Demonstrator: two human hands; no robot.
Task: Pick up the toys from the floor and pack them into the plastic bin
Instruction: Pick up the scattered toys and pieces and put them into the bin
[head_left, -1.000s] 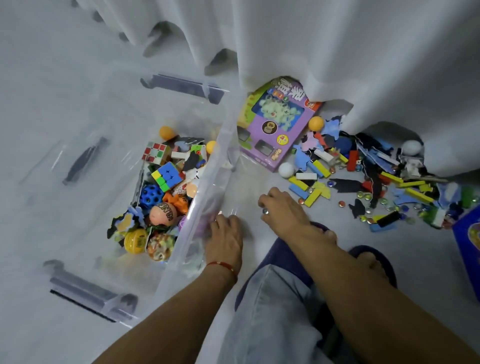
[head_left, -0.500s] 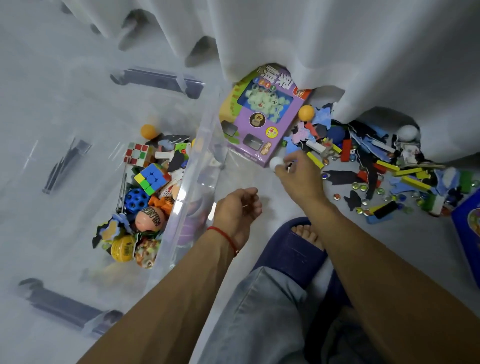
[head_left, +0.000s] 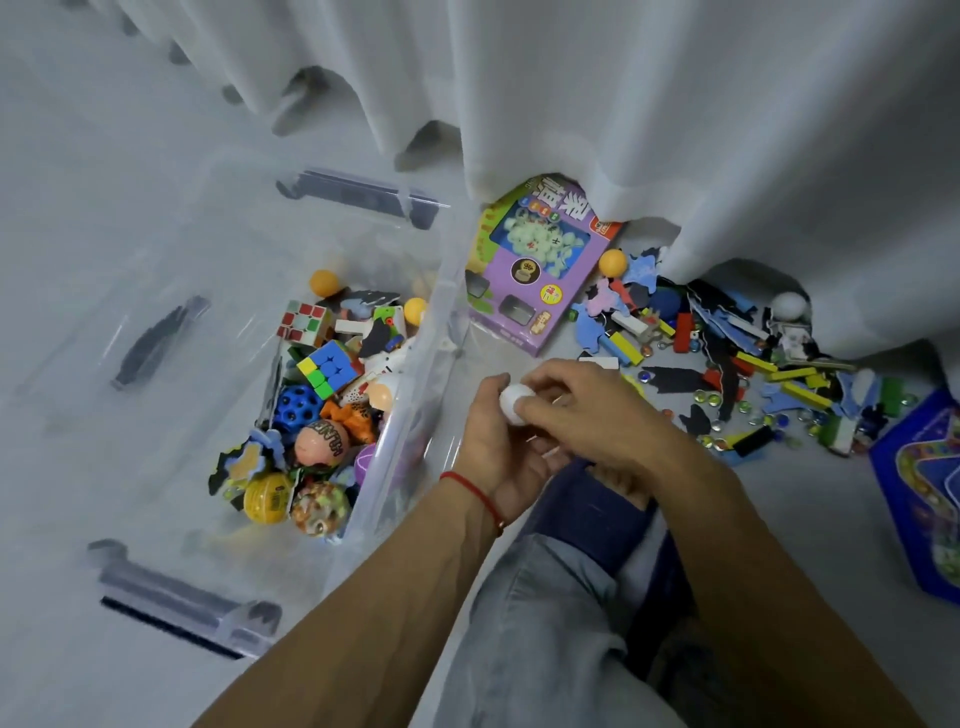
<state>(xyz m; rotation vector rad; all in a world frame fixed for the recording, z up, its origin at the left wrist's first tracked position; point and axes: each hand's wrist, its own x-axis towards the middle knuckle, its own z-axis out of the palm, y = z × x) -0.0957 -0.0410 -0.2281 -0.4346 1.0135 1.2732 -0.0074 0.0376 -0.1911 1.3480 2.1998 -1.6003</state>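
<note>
A clear plastic bin (head_left: 441, 332) stands on the floor at the left, holding a Rubik's cube (head_left: 304, 322), balls and other toys. Just right of its wall, my right hand (head_left: 582, 410) pinches a white ball (head_left: 514, 404) with its fingertips. My left hand (head_left: 493, 457) is cupped palm-up beneath the ball, with its thumb curled against it. A scatter of loose toys (head_left: 753, 364), made up of foam pieces, coloured blocks and glass marbles, lies on the floor to the right.
A purple toy box (head_left: 535, 270) lies by the bin under the white curtain (head_left: 675, 130), with an orange ball (head_left: 613, 262) beside it. A blue box (head_left: 924, 493) sits at the right edge. My foot in a dark slipper (head_left: 587, 514) is below my hands.
My right hand took the white ball from the floor by the purple box and drew it back to my left hand, which lifted off the floor and turned palm-up.
</note>
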